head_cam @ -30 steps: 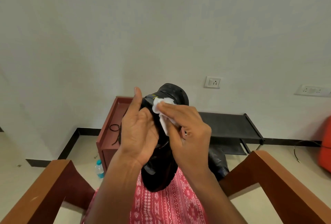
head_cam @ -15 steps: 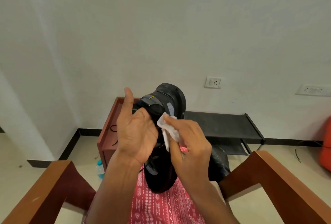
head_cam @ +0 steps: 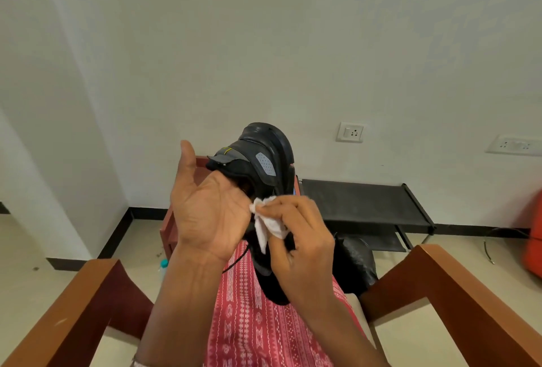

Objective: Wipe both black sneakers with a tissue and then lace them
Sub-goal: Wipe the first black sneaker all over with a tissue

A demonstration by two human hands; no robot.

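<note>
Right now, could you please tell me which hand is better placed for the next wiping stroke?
The right. The right hand pinches the tissue against the sneaker, while the left hand is occupied holding that sneaker up.

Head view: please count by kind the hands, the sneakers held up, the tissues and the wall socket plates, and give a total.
Hands: 2, left hand and right hand
Black sneaker, held up: 1
White crumpled tissue: 1
White wall socket plates: 2
Total: 6
</note>
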